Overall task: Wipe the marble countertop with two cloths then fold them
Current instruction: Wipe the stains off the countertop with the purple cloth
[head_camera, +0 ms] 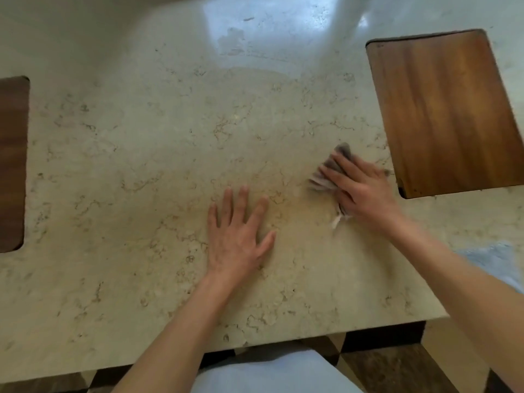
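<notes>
Wiping looks underway: right hand (365,191) presses a bunched grey cloth (319,182) under flat, straight fingers (347,165) on the marble bench (141,165) just beside the wooden board (448,114), while the left hand (238,239) lies spread and empty farther from it, probably bracing.

My left grip (238,242) lies flat on the table (141,165), fingers spread. My right grip (360,191), further right on the table, presses straight fingers down onto the cloth (326,177).
</notes>
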Demonstrator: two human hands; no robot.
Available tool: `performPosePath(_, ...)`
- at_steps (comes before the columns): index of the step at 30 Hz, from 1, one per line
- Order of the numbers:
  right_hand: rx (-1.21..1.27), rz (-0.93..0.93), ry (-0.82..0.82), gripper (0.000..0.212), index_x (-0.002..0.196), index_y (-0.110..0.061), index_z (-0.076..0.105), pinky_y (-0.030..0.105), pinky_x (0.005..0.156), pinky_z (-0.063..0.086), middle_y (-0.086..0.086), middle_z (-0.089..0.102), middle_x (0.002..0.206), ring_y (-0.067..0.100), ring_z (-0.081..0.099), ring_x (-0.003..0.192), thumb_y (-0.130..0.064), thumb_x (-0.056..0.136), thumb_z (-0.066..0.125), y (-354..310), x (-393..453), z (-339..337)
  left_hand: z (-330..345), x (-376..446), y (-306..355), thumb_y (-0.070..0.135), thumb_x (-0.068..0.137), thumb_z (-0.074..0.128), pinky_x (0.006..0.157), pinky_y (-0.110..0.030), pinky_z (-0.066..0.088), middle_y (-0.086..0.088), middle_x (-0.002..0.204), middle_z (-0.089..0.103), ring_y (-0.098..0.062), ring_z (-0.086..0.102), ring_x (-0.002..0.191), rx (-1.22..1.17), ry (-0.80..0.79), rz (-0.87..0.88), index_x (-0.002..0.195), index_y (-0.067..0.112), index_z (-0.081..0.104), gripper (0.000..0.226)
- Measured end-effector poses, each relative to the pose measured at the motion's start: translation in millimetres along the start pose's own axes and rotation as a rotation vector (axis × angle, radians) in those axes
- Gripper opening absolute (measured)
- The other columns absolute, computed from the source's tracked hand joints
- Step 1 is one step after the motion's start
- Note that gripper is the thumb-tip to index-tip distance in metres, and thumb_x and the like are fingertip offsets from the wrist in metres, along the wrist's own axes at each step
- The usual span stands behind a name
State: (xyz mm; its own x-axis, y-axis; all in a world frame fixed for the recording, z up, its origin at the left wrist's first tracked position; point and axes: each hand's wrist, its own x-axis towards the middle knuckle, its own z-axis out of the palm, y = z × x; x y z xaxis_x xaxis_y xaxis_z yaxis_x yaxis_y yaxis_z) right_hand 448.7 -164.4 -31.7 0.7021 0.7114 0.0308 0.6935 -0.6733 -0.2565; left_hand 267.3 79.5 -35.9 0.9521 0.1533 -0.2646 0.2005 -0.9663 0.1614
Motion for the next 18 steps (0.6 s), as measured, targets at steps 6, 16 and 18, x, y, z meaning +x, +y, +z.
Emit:
performPosePath(6,0.041,0.409,0.074,0.047,0.152,-0.037,0.041,0.055,0.116,0.028,-0.004,0.027,0.167,0.031,0.024,0.153,-0.037,0.105,0.045,-20,43,6,1,0,-1,0.069,0.092,0.019,0.121,-0.053,-0.014,-0.001,0.164,-0.030,-0.028,-0.024,0.153,-0.017,-0.007,-0.007,0.155,0.041,-0.010,0.074)
performPosePath(16,-0.016,-0.311,-0.180,0.058,0.154,-0.032,0.039,0.050,0.115,0.036,-0.003,0.026,0.167,0.028,0.022,0.155,-0.034,0.099,0.057,-105,-160,25,-9,-3,2,0.070,0.093,0.018,0.122,-0.052,-0.013,0.000,0.165,-0.028,-0.026,-0.026,0.153,-0.026,-0.054,-0.026,0.156,0.042,-0.008,0.073)
performPosePath(18,-0.021,-0.144,-0.141,0.058,0.154,-0.030,0.040,0.050,0.112,0.037,0.000,0.028,0.166,0.029,0.023,0.154,-0.033,0.098,0.054,-85,-143,23,-13,-3,4,0.068,0.097,0.023,0.122,-0.052,-0.014,0.000,0.164,-0.030,-0.026,-0.027,0.152,-0.030,-0.084,-0.035,0.157,0.042,-0.008,0.072)
